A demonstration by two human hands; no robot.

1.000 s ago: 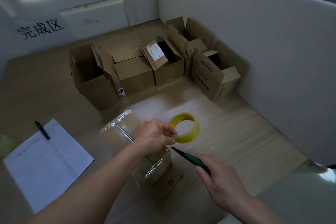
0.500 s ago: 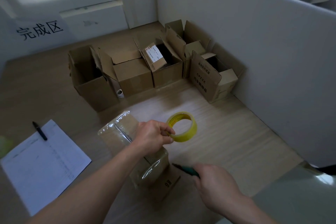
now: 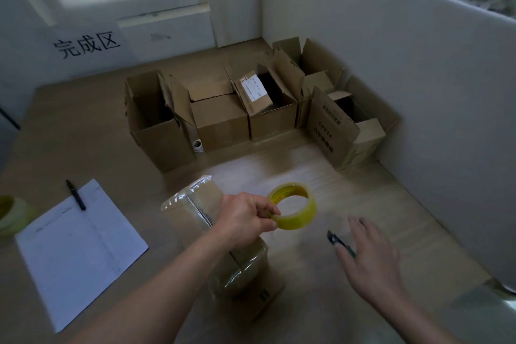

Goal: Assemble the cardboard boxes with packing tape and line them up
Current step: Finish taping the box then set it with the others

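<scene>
On the worktop (image 3: 363, 204), in front of the row of open cardboard boxes (image 3: 220, 117), the right hand (image 3: 371, 265) has just released the green box cutter (image 3: 339, 243); its fingers are now spread above it. The cut looks finished. The left hand (image 3: 245, 220) still pinches the yellow packing tape roll (image 3: 293, 207) over the taped box (image 3: 223, 246).

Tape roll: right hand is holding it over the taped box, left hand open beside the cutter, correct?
Not quite: the hands are swapped. In the head view the left hand pinches the yellow tape roll over the taped box; the right hand is the one with fingers spread, open at the green-handled cutter on the table. Whether it touches the cutter I cannot tell.
</scene>
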